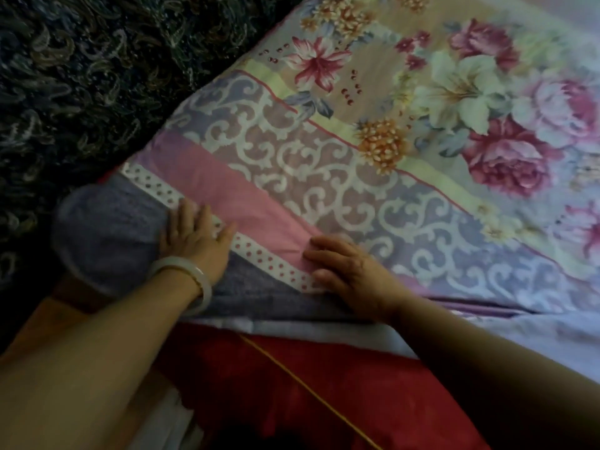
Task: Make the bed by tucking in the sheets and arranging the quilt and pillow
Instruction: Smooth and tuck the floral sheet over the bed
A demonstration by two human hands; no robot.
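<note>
A floral quilt with pink roses, white scrollwork and a dotted white border lies spread over the bed, its corner near the lower left. My left hand, with a pale bangle on the wrist, lies flat with straight fingers on the quilt's dotted edge. To the right, my right hand presses palm-down on the same border, fingers slightly bent on the pink band. Under the edge shows a purple-grey underside. A red sheet with a thin yellow line lies below. No pillow is in view.
A dark fabric with a pale swirl pattern fills the upper left beside the bed. A pale lilac sheet shows at the right edge. An orange-brown surface lies at the lower left.
</note>
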